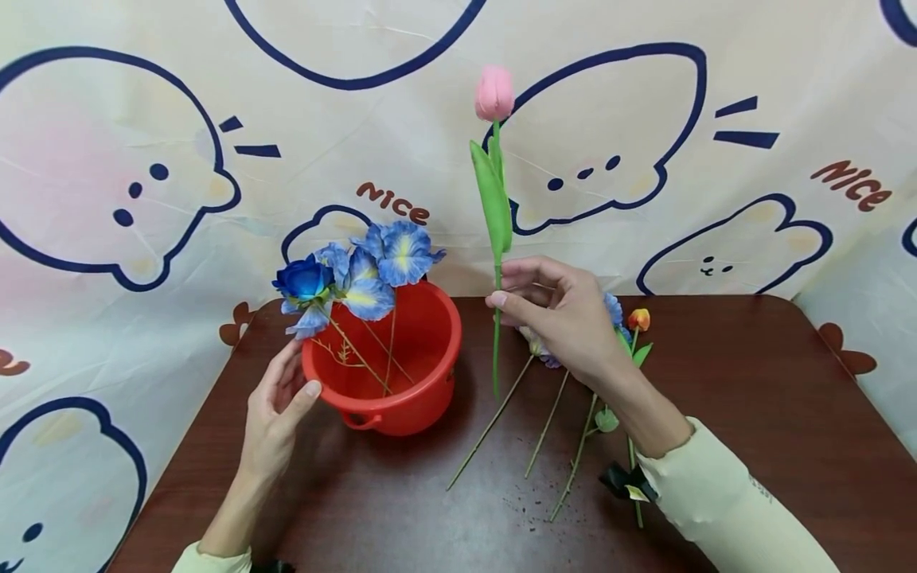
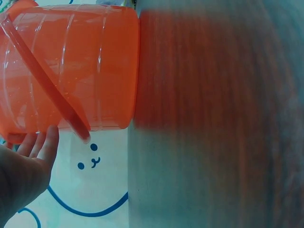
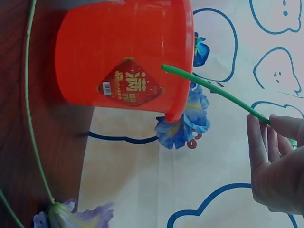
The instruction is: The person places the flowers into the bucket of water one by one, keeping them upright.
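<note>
My right hand (image 1: 566,314) pinches the green stem of a pink tulip (image 1: 494,94) between thumb and fingers. The tulip stands upright, bloom at the top, to the right of a red bucket (image 1: 408,406). In the right wrist view, the lower end of the tulip stem (image 3: 209,85) shows in front of the bucket. My left hand (image 1: 275,414) touches the bucket's left side near the rim; its fingers look fairly straight in the left wrist view. Inside the bucket stand a dark blue rose (image 1: 304,278) and light blue irises (image 1: 401,253), their blooms above the rim.
Several flower stems (image 1: 494,422) lie on the dark brown table (image 1: 401,509) to the right, partly under my right arm. Among them are an orange tulip (image 1: 639,320) and a pale purple flower (image 3: 71,216). A cartoon-printed cloth (image 1: 444,151) hangs behind the table.
</note>
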{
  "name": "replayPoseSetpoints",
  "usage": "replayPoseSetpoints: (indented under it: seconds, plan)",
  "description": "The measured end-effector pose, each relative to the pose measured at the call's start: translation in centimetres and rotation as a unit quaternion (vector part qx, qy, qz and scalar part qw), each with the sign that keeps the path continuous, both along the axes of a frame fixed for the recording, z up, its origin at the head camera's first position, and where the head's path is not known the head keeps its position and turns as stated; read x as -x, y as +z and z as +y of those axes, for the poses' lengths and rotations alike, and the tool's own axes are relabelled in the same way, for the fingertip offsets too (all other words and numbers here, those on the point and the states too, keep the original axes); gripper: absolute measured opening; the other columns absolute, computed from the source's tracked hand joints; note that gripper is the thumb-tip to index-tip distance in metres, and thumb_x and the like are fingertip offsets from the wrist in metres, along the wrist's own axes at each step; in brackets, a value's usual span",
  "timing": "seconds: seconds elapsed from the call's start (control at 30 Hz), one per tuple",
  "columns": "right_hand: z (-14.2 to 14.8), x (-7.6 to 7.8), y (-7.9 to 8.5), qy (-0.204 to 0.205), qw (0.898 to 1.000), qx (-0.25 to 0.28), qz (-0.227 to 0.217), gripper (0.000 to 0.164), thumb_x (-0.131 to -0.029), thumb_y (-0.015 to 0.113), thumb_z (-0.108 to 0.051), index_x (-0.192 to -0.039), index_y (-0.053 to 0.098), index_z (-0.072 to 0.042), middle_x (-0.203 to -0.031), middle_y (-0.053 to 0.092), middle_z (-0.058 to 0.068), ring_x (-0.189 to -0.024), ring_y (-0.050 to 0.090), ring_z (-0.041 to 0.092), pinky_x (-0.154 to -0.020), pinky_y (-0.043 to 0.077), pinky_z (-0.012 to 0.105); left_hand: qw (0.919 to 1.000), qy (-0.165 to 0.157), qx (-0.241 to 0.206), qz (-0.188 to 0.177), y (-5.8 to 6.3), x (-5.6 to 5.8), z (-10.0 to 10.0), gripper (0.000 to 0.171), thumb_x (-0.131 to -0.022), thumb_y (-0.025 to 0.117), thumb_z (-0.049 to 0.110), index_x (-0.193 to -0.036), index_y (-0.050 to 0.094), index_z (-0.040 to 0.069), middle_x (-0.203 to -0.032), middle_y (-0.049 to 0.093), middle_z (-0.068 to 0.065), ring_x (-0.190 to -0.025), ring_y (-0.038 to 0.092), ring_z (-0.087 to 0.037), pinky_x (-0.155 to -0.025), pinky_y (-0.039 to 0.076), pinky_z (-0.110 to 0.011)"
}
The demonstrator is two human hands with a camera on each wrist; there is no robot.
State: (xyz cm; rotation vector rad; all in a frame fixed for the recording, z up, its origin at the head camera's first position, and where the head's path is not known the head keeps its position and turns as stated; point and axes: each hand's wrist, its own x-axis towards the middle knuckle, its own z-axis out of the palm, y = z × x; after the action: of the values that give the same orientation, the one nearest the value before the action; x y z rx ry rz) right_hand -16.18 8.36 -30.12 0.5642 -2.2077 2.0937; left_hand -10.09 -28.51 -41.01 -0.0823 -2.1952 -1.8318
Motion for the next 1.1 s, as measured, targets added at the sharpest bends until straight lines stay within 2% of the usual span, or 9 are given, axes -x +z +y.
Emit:
replayPoseSetpoints:
  seconds: [0.2, 0.53, 0.87, 1.1]
  plan:
    - [-1.0, 0.2, 1.0, 0.002, 1.000, 0.000, 0.016, 0.035, -0.095, 0.081, -0.006, -0.130, 0.073, -0.007, -0.110, 0.075, 0.012, -0.095, 0.081, 0.021, -0.081, 0.068, 0.039, 1.0000, 0.004, -0.004, -0.005, 0.1, 0.0, 0.0, 0.064, -0.104, 0.061, 0.004, -0.164, 0.043, 0.013, -0.155, 0.058, 0.006, -0.132, 0.062, -0.003, -0.096, 0.057, -0.013]
    - [-3.7, 1.1, 2.1, 0.033, 0.998, 0.048, 0.029, 0.034, -0.097, 0.076, 0.000, -0.130, 0.071, -0.001, -0.115, 0.073, 0.021, -0.102, 0.080, 0.027, -0.086, 0.067, 0.044, 0.9999, 0.006, -0.003, -0.012, 0.2, -0.1, 0.1, 0.064, -0.104, 0.061, 0.006, -0.165, 0.042, 0.014, -0.154, 0.058, 0.008, -0.132, 0.062, -0.003, -0.096, 0.057, -0.012]
    - [-6.4, 1.8, 1.9, 0.067, 0.996, 0.062, 0.023, 0.034, -0.097, 0.075, 0.003, -0.131, 0.069, 0.004, -0.114, 0.072, 0.021, -0.098, 0.079, 0.024, -0.083, 0.068, 0.038, 1.0000, 0.003, 0.001, -0.008, 0.1, 0.0, 0.1, 0.064, -0.104, 0.061, 0.006, -0.165, 0.042, 0.014, -0.159, 0.056, 0.001, -0.133, 0.061, -0.002, -0.097, 0.056, -0.013]
    - [-7.9, 1.8, 3.0, 0.070, 0.995, 0.064, 0.038, 0.032, -0.097, 0.077, 0.000, -0.128, 0.070, 0.002, -0.113, 0.072, 0.019, -0.102, 0.077, 0.035, -0.084, 0.068, 0.040, 1.0000, 0.003, 0.002, -0.005, 0.0, 0.0, 0.1, 0.064, -0.104, 0.061, 0.005, -0.164, 0.043, 0.015, -0.159, 0.056, -0.003, -0.134, 0.061, -0.003, -0.097, 0.056, -0.013]
